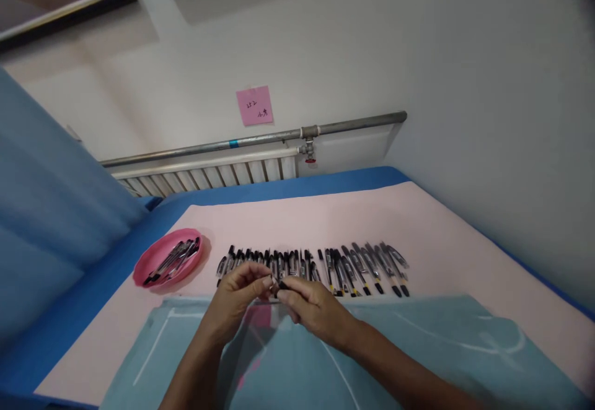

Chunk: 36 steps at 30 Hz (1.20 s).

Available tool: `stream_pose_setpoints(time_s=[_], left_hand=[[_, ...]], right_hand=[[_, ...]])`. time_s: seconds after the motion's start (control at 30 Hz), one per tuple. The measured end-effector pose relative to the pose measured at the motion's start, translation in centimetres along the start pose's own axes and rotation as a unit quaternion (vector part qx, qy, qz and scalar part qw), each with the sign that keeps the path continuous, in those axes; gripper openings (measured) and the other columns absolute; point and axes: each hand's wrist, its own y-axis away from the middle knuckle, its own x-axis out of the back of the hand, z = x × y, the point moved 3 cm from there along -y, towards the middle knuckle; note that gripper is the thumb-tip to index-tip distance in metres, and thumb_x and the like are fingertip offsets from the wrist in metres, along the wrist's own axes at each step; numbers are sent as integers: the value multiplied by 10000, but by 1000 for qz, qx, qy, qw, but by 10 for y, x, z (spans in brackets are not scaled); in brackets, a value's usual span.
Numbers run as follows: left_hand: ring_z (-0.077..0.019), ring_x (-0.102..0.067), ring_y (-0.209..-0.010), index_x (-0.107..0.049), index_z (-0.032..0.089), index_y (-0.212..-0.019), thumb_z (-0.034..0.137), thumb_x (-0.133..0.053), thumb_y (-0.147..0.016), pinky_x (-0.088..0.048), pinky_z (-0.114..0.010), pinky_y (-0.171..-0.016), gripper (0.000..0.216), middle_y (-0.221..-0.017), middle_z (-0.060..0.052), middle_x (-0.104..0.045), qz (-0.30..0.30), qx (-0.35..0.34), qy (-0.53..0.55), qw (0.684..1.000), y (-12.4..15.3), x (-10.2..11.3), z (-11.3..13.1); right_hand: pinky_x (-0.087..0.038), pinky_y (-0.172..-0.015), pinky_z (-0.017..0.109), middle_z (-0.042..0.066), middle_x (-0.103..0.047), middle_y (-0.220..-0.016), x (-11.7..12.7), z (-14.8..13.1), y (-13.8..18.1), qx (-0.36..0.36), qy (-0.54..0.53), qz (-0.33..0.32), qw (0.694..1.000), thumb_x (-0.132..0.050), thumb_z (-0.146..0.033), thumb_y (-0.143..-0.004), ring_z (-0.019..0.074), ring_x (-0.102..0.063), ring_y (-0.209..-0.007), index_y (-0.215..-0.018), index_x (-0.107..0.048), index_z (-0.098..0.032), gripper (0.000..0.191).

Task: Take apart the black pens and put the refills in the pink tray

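Observation:
My left hand [239, 295] and my right hand [312, 308] meet in front of me over a pale pink sheet [297, 221]. Together they pinch one small black pen [279, 285] between the fingertips, each hand on one end of it. Just beyond the hands lies a long row of several black pens [353, 262], side by side, reaching to the right. To the left stands a pink dish [146, 264] with several more pens in it.
A light teal cloth [418, 348] covers the near part of the sheet under my forearms. Blue bedding [46, 212] rises at the left. A radiator [209, 174] and a pipe run along the white wall, where a pink note [254, 105] hangs.

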Motion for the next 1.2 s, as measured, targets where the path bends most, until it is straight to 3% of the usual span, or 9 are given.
stream_pose_setpoints(time_s=[0.3,0.63,0.87,1.2], left_hand=[[-85,-519,-590,-630,154,-833,242,-669,-683,-409,-211,-576,178,-629,18,-580,-19,38,67,997,4,3,-6],[-100,-515,-567,-628,156,-835,266,-649,-696,-402,-225,-560,178,-599,18,-578,-39,42,-9,998,8,7,-3],[-79,-479,-563,-645,152,-809,273,-667,-671,-377,-194,-526,185,-636,19,-573,-34,57,-40,997,7,5,-5],[-44,-465,-449,-598,148,-703,215,-728,-599,-350,-151,-443,179,-525,49,-536,42,97,174,979,-1,-12,-33]], right_hand=[[-322,-521,214,-40,-466,-556,3,-2,3,39,65,-1,997,-438,-305,-836,103,-450,-538,-732,-560,-200,192],[-297,-520,202,-43,-461,-580,1,7,1,73,157,-4,985,-423,-279,-851,94,-436,-548,-718,-526,-202,186],[-296,-549,200,-24,-530,-663,1,13,1,87,277,1,957,-413,-274,-863,100,-471,-599,-771,-533,-194,172],[-296,-556,202,-1,-549,-680,2,9,2,61,334,25,940,-387,-281,-876,109,-501,-624,-755,-500,-179,194]])
